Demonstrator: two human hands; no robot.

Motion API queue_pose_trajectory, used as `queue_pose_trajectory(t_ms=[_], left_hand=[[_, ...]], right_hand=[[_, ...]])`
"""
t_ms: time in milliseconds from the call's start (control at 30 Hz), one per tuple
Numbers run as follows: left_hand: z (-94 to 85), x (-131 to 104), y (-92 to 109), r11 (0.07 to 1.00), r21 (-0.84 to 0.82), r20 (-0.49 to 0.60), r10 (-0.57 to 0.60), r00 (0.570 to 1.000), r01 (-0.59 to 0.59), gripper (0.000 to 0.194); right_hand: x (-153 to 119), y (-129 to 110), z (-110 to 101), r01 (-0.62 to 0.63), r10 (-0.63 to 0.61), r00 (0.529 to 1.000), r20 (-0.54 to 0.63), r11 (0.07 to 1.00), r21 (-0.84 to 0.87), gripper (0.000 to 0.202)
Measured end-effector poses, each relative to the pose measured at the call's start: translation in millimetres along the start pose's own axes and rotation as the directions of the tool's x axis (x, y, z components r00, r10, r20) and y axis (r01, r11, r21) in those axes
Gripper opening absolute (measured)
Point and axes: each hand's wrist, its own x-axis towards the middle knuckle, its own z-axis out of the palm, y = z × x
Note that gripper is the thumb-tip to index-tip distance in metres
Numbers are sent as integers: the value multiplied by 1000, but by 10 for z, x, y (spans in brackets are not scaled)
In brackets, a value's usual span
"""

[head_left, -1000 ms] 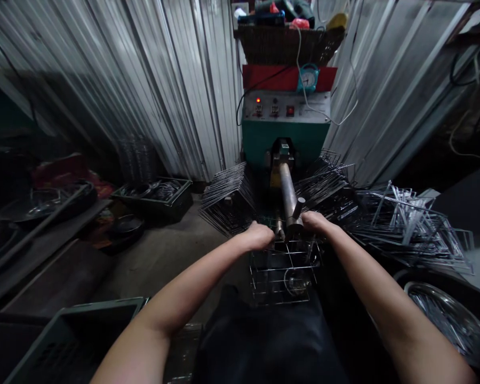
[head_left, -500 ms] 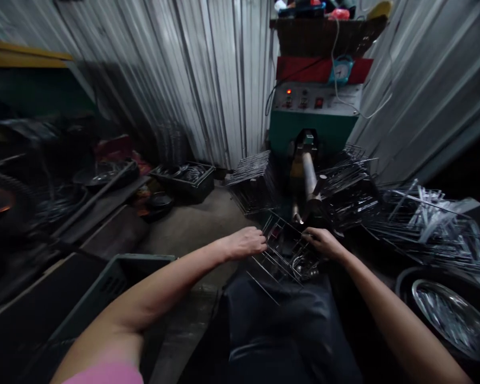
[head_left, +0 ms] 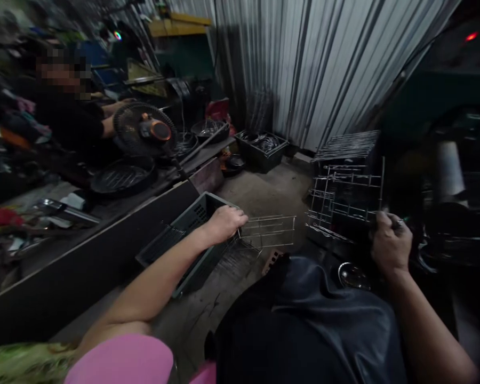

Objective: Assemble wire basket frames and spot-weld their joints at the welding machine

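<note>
My left hand [head_left: 225, 223] is closed on a small wire frame [head_left: 270, 230], which sticks out to the right of the fingers beside a green-grey plastic crate [head_left: 192, 210]. On the right, my right hand [head_left: 392, 240] grips the corner of a wire rack [head_left: 336, 200] made of thin metal rods. That rack overlaps a stack of similar wire pieces [head_left: 346, 146] behind it. A shiny round metal part [head_left: 352, 276] lies between my dark apron [head_left: 336, 320] and my right hand.
A low board [head_left: 104, 245] runs along the left. Beyond it are a fan [head_left: 146, 128] and a seated person [head_left: 72, 117]. A bin of metal parts [head_left: 264, 149] stands by the corrugated wall [head_left: 272, 64]. A dim machine [head_left: 452, 165] is at the right.
The view has swung left, bringing the person and fan into sight. My hands have moved apart; the left is now over the crate with a wire frame, the right holds a raised rack.
</note>
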Motion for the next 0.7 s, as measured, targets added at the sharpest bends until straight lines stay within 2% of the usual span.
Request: queue_pose_trajectory(t_ms=[100,200,400,533,700], left_hand=[[527,-71,23,981,-166,109,-86,990,103,18],[981,-117,167,929,-301,224,-151,963,216,18],[1765,-41,490,862,-369,384,-199,902,347,12],[2184,144,470,818,-363,470,-252,846,445,14],[2501,297,361,779,-302,534,-339,774,550,25]], right_hand=[[-40,140,104,63,-60,998,32,992,-106,30],[-64,230,115,138,-126,990,62,961,-241,33],[-87,282,4,189,-145,979,140,903,-386,36],[-120,236,-47,136,-69,982,174,901,-411,35],[-218,118,21,235,-124,955,269,870,-434,34]])
